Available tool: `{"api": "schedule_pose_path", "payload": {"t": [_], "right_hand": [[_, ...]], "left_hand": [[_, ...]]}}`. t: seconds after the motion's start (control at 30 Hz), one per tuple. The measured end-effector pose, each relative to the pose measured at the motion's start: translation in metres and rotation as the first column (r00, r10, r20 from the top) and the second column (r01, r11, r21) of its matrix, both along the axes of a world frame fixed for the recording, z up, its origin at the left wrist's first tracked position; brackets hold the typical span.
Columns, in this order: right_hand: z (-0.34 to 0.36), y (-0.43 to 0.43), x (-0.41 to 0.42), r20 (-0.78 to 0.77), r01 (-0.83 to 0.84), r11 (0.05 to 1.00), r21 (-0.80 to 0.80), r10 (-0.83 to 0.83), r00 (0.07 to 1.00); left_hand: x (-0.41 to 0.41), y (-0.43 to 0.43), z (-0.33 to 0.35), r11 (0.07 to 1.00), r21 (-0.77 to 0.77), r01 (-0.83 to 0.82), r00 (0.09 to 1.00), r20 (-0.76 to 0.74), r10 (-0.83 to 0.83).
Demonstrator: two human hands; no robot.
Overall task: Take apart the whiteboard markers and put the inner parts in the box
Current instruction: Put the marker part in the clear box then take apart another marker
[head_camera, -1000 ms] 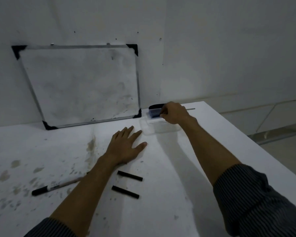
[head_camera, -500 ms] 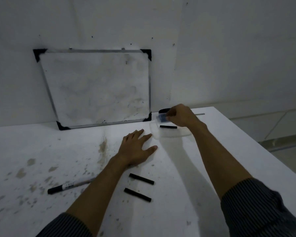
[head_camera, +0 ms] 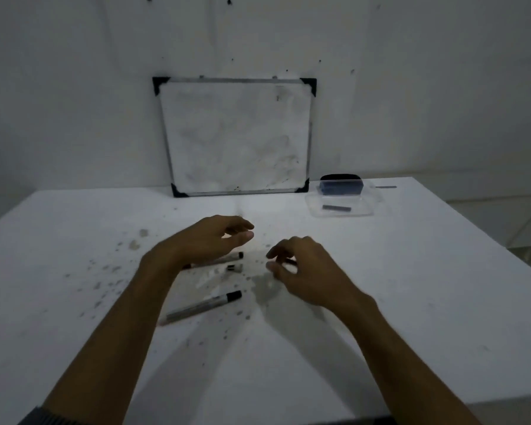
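My left hand (head_camera: 215, 240) hovers over the middle of the table with its fingers curled apart and nothing in it. Under it lies a whiteboard marker (head_camera: 219, 260) with a black end, and a small dark piece (head_camera: 234, 267) lies beside it. A second marker (head_camera: 201, 306) rests nearer to me. My right hand (head_camera: 304, 268) is low over the table with its fingers curled around a short dark bit (head_camera: 290, 261); whether it grips it is unclear. The clear box (head_camera: 365, 210) at the back right holds one black inner part (head_camera: 336, 207).
A whiteboard (head_camera: 236, 136) leans on the wall at the table's back edge. A dark blue eraser (head_camera: 341, 184) sits right behind the box, and a thin grey strip (head_camera: 386, 187) lies further right. Ink stains (head_camera: 105, 271) speckle the left of the table. The table's right edge (head_camera: 472, 222) runs diagonally.
My right hand has pulled back from the box to the table's middle, leaving a black inner part inside. My left hand has lifted off the table. The view has shifted.
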State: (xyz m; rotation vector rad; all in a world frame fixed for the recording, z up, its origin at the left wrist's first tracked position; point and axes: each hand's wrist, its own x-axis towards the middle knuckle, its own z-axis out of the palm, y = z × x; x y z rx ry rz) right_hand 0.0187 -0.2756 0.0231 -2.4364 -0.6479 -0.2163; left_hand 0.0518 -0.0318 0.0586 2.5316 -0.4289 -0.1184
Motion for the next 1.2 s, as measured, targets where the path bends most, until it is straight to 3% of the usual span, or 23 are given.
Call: {"api": "schedule_pose_path", "payload": {"t": [0.2, 0.33, 0.47, 0.53, 0.63, 0.73, 0.93, 1.07, 1.13, 1.2], "right_hand": [[-0.029, 0.05, -0.028, -0.016, -0.124, 0.987, -0.099, 0.123, 0.992], [-0.039, 0.074, -0.035, 0.019, -0.14, 0.983, -0.12, 0.143, 0.989], [-0.041, 0.075, -0.038, -0.006, -0.123, 0.992, 0.008, 0.123, 0.992], [-0.042, 0.07, -0.04, -0.011, -0.031, 0.989, 0.146, 0.033, 0.999], [-0.035, 0.065, -0.045, -0.056, 0.073, 0.922, 0.38, -0.056, 0.997], [-0.027, 0.065, -0.051, -0.12, 0.094, 0.891, 0.443, -0.045, 0.992], [-0.033, 0.058, -0.065, -0.134, 0.113, 0.924, 0.366, -0.068, 0.989], [-0.039, 0.031, -0.06, 0.039, 0.287, 0.893, 0.346, -0.32, 0.947], [-0.044, 0.019, -0.058, 0.119, 0.441, 0.866, 0.236, -0.477, 0.871], [-0.046, 0.014, -0.057, 0.104, 0.554, 0.818, 0.153, -0.571, 0.815]], "left_hand": [[-0.062, 0.031, -0.031, 0.989, -0.116, -0.091, 0.99, 0.099, 0.103], [-0.08, 0.041, -0.054, 0.942, -0.289, -0.17, 0.943, 0.23, 0.24], [-0.091, 0.043, -0.067, 0.8, -0.547, -0.248, 0.84, 0.291, 0.459], [-0.091, 0.042, -0.066, 0.686, -0.675, -0.272, 0.813, 0.22, 0.539], [-0.089, 0.03, -0.06, 0.506, -0.818, -0.272, 0.866, 0.021, 0.5], [-0.088, 0.008, -0.059, 0.449, -0.868, -0.212, 0.923, -0.026, 0.385], [-0.076, -0.013, -0.051, 0.416, -0.888, -0.195, 0.901, 0.005, 0.433], [-0.079, -0.018, -0.056, 0.405, -0.904, -0.137, 0.943, 0.007, 0.334], [-0.083, -0.019, -0.063, 0.457, -0.881, -0.119, 0.951, 0.031, 0.308], [-0.084, -0.021, -0.068, 0.526, -0.842, -0.123, 0.958, 0.036, 0.283]]}}
